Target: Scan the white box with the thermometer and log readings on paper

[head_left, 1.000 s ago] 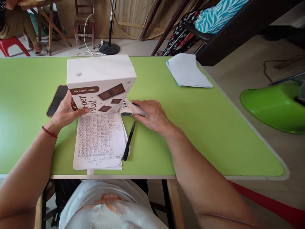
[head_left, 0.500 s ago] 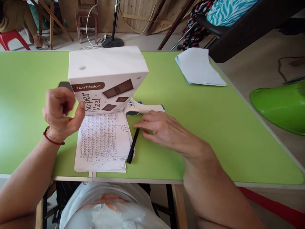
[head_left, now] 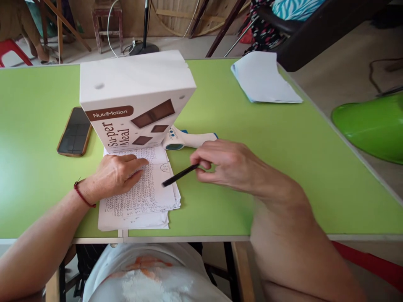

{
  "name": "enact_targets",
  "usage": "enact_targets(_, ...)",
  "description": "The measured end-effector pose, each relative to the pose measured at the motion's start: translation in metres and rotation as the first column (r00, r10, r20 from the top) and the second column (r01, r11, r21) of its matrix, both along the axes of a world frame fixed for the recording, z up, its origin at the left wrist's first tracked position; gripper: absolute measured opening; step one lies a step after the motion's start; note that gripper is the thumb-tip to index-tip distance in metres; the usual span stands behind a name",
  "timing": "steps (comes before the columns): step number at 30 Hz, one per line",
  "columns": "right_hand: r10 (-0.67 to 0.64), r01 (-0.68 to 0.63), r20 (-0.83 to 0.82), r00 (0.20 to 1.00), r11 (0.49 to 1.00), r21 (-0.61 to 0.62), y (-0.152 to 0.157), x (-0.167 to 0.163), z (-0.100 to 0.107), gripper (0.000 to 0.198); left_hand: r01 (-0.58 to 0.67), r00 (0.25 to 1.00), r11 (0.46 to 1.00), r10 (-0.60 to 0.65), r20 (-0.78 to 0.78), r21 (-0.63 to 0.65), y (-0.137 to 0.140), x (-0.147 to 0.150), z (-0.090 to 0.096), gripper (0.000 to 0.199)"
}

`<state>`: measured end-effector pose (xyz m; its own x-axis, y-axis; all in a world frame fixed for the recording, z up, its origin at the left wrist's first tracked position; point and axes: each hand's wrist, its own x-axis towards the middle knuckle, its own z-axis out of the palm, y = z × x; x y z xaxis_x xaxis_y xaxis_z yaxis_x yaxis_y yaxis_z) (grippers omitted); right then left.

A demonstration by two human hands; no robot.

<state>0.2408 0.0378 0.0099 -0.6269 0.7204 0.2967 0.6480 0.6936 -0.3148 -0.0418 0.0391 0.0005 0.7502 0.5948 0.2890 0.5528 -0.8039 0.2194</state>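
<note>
"What do you have on the hands?"

"On my feed, the right hand (head_left: pixel 225 164) pinches a black pen (head_left: pixel 181 175) at one end, thumb and fingers closed narrow on it. The pen slants over the right edge of the written sheets (head_left: pixel 157 199), its far end toward them. I can't tell whether it touches the paper."

"And the other?"

"I see the left hand (head_left: pixel 119 176) lying palm down on those sheets, fingers loosely bent and grasping nothing, a red bracelet (head_left: pixel 83 195) at the wrist."

"Where are the sheets?"

"By the near edge of the green table (head_left: pixel 214 214), left of its middle. A white NutriMotion box (head_left: pixel 138 98) stands upright at their far end; from here I can't tell if it rests on them. A phone (head_left: pixel 74 132) lies left of the box, and a white-and-blue handheld device (head_left: pixel 190 140) just right of it, its handle toward the right hand. Folded white paper (head_left: pixel 264 79) sits at the table's far right corner."

"And the room?"

"Past the far edge I get a wooden stool (head_left: pixel 107 23), a black stand base (head_left: pixel 144 48) and, toward the left, a red stool (head_left: pixel 15 52) beside someone's legs (head_left: pixel 33 31). Beyond the right edge, a green plastic seat (head_left: pixel 371 126)."
</note>
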Motion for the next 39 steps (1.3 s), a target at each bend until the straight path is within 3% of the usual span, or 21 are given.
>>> enact_targets(3, -0.099, 0.084, -0.37, 0.924, 0.995, -0.055, -0.006, -0.015, -0.004, 0.018, -0.006, 0.999, 1.0, 0.006, -0.038, -0.018, -0.001, 0.002, -0.005, 0.027)
enact_targets(6, -0.262, 0.109, -0.684, 0.681, 0.96, -0.259, -0.011, -0.038, -0.017, 0.015, -0.023, 0.999, 0.998, 0.022, -0.03, -0.05, 0.0, 0.004, -0.009, 0.026)
enact_targets(8, -0.345, 0.052, -0.739, 0.579, 0.92, -0.388, -0.009, -0.052, -0.027, 0.012, -0.043, 0.998, 0.997, 0.04, -0.049, -0.056, 0.001, 0.006, -0.009, 0.025)
enact_targets(10, -0.409, 0.022, -0.727, 0.552, 0.878, -0.477, -0.005, -0.061, -0.035, 0.009, -0.059, 0.994, 0.997, 0.054, -0.095, -0.055, 0.001, 0.007, -0.009, 0.025)
enact_targets(13, -0.454, 0.052, -0.681, 0.575, 0.851, -0.523, 0.001, -0.066, -0.043, 0.008, -0.072, 0.987, 0.996, 0.063, -0.148, -0.053, 0.001, 0.009, -0.009, 0.025)
enact_targets(19, -0.4, 0.17, -0.633, 0.663, 0.904, -0.393, 0.0, -0.067, -0.049, 0.011, -0.091, 0.98, 0.994, 0.078, -0.184, -0.066, -0.001, 0.012, -0.01, 0.025)
enact_targets(26, -0.333, 0.174, -0.569, 0.752, 0.933, -0.316, -0.001, -0.067, -0.049, 0.013, -0.1, 0.979, 0.993, 0.088, -0.185, -0.057, -0.001, 0.011, -0.01, 0.025)
enact_targets(39, -0.295, 0.119, -0.595, 0.748, 0.941, -0.317, 0.0, -0.067, -0.052, 0.014, -0.093, 0.982, 0.991, 0.075, -0.172, -0.098, 0.0, 0.011, -0.009, 0.026)
